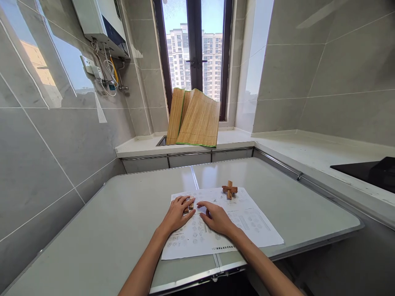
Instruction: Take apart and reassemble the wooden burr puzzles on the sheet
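On a large printed sheet (253,213) my left hand (177,213) rests over small wooden puzzle pieces (191,204). Its thumb and fingers close around them, and the hand partly hides the pieces. Just to the right, my right hand (216,218) hovers at or just above the paper. Its fingers are bent but apart, with nothing visible between them. A brown wooden cross-shaped puzzle (229,190) stands near the sheet's top right edge, touched by neither hand.
The sheet lies on a pale folding table (123,222) with a metal seam. Behind it, a folded bamboo mat (199,119) leans on the white counter (296,144) before the window. A black cooktop (370,172) sits at right; a water heater (101,28) hangs upper left.
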A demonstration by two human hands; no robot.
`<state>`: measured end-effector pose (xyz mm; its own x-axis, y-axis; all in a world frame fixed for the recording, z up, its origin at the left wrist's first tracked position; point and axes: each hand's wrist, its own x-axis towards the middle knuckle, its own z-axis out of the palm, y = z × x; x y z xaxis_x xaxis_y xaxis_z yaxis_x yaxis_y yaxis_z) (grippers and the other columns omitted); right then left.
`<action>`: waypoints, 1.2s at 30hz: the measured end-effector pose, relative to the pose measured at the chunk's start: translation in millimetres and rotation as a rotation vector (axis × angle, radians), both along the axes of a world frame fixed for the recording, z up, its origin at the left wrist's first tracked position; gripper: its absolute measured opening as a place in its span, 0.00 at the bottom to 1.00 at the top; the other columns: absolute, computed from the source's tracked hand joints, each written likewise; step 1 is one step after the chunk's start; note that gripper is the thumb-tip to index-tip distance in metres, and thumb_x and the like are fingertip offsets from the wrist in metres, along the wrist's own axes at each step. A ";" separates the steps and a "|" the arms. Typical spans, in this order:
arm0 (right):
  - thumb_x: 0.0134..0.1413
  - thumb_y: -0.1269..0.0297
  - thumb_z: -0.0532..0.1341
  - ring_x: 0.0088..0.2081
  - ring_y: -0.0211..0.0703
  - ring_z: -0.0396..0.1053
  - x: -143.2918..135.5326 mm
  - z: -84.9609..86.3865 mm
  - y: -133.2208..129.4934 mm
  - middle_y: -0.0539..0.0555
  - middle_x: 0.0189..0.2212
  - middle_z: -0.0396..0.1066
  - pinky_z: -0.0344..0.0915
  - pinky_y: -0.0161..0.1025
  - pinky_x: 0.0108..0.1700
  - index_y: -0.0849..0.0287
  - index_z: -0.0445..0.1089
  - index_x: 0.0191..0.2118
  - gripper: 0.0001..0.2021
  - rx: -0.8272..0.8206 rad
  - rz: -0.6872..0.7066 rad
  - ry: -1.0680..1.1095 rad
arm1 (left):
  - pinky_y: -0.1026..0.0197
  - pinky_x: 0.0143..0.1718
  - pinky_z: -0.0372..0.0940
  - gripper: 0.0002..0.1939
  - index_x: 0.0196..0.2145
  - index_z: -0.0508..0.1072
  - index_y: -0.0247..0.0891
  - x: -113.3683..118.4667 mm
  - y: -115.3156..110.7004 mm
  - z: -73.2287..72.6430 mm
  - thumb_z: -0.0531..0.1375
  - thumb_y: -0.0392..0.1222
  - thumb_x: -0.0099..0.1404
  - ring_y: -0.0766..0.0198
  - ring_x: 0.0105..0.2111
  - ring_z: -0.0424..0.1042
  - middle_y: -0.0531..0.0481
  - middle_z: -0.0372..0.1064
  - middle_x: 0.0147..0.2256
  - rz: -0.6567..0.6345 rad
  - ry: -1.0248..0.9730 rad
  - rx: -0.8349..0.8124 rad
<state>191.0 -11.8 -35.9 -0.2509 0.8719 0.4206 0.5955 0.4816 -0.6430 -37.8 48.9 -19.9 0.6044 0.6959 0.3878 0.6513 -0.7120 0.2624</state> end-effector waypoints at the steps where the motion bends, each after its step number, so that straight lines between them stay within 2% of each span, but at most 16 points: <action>1: 0.61 0.67 0.58 0.33 0.41 0.73 0.0 0.1 -0.1 0.51 0.48 0.77 0.68 0.42 0.46 0.50 0.68 0.57 0.18 -0.004 0.000 0.000 | 0.41 0.61 0.61 0.24 0.64 0.65 0.56 0.6 0.1 0.5 0.55 0.53 0.72 0.48 0.61 0.63 0.47 0.66 0.61 -0.002 0.000 0.004; 8: 0.62 0.67 0.57 0.32 0.41 0.72 0.6 -1.8 0.4 0.51 0.47 0.77 0.69 0.42 0.44 0.50 0.68 0.55 0.17 -0.002 -0.008 0.013 | 0.44 0.56 0.65 0.19 0.57 0.71 0.49 -0.9 0.0 2.2 0.55 0.46 0.70 0.50 0.56 0.68 0.47 0.71 0.56 0.066 -0.062 0.021; 13: 0.62 0.68 0.56 0.32 0.40 0.72 0.7 -0.7 -0.4 0.49 0.44 0.78 0.68 0.40 0.43 0.51 0.69 0.53 0.15 -0.002 -0.005 0.023 | 0.42 0.54 0.64 0.17 0.54 0.71 0.47 -6.8 8.0 -2.0 0.52 0.41 0.70 0.49 0.54 0.68 0.47 0.73 0.53 0.182 -0.081 0.036; 20: 0.62 0.68 0.56 0.32 0.41 0.71 0.2 2.7 -1.5 0.50 0.43 0.78 0.68 0.40 0.42 0.52 0.70 0.52 0.14 -0.019 0.000 0.025 | 0.41 0.54 0.64 0.16 0.53 0.71 0.43 -10.0 8.9 1.8 0.56 0.45 0.69 0.46 0.55 0.67 0.42 0.71 0.53 0.261 -0.096 0.080; 23: 0.62 0.68 0.56 0.32 0.41 0.72 -0.3 1.7 -1.0 0.50 0.42 0.78 0.68 0.40 0.42 0.52 0.70 0.50 0.13 -0.007 0.001 0.025 | 0.42 0.56 0.64 0.16 0.54 0.70 0.43 -2.4 -1.5 9.7 0.56 0.44 0.69 0.47 0.57 0.65 0.42 0.69 0.54 0.196 -0.119 0.144; 27: 0.62 0.68 0.56 0.32 0.40 0.71 -0.5 0.7 0.1 0.50 0.42 0.78 0.67 0.39 0.41 0.52 0.71 0.48 0.12 0.016 -0.004 0.026 | 0.47 0.54 0.65 0.14 0.52 0.70 0.45 12.9 -19.0 21.4 0.52 0.41 0.72 0.52 0.52 0.70 0.45 0.71 0.52 0.032 -0.104 0.151; 29: 0.62 0.69 0.56 0.31 0.40 0.71 -0.3 0.1 0.8 0.50 0.41 0.78 0.67 0.38 0.41 0.52 0.71 0.48 0.11 0.023 -0.003 0.024 | 0.52 0.48 0.66 0.13 0.50 0.72 0.44 19.4 -25.5 23.7 0.50 0.40 0.73 0.56 0.45 0.73 0.46 0.73 0.47 -0.036 -0.077 0.120; 33: 0.62 0.69 0.56 0.32 0.40 0.71 0.3 -1.5 2.3 0.50 0.41 0.78 0.66 0.39 0.40 0.53 0.72 0.47 0.11 0.023 -0.013 0.022 | 0.61 0.33 0.63 0.13 0.48 0.73 0.42 25.6 -31.6 18.8 0.50 0.38 0.73 0.63 0.29 0.73 0.52 0.75 0.31 -0.064 -0.054 0.039; 36: 0.63 0.68 0.56 0.33 0.41 0.72 0.1 -1.6 2.5 0.51 0.40 0.78 0.66 0.39 0.40 0.54 0.72 0.46 0.10 0.022 -0.013 0.022 | 0.64 0.30 0.61 0.12 0.47 0.74 0.41 25.6 -32.0 12.3 0.52 0.37 0.73 0.66 0.24 0.71 0.55 0.72 0.25 -0.071 -0.054 0.008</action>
